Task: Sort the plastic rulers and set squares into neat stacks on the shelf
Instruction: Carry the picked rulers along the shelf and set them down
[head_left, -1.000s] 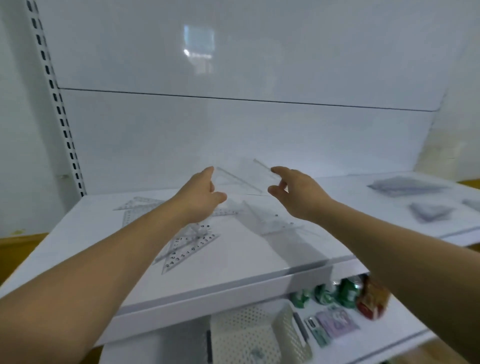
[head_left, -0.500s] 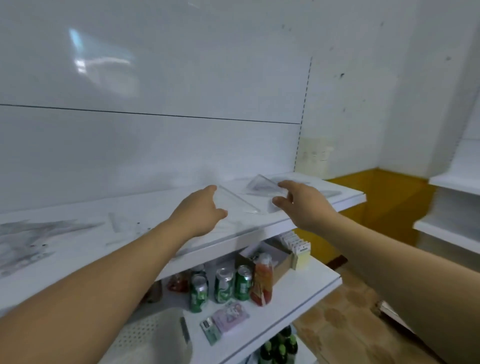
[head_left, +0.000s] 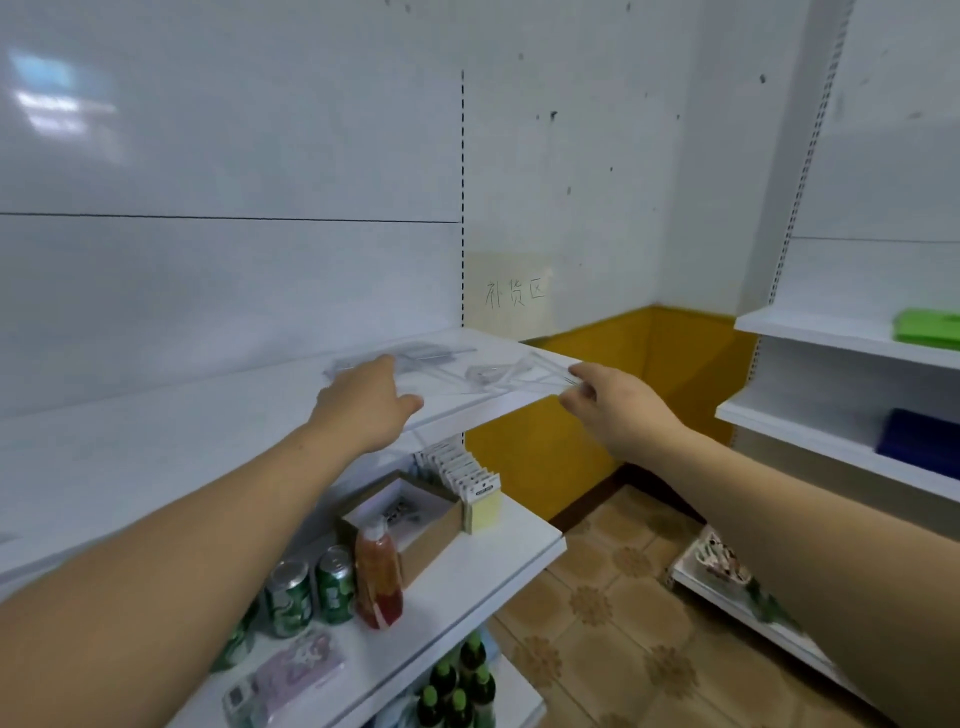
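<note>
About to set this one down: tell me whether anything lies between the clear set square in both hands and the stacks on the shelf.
Nothing visible does. The clear plastic set square hangs just over the white shelf, with transparent stacks directly beyond.

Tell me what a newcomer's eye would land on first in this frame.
Two bare forearms reach in from the bottom corners to the right end of the white top shelf. The left hand and the right hand hold a clear set square between them, over other transparent pieces lying there. Next come the yellow wall base in the corner and the green cans and red bottle on the lower shelf.
</note>
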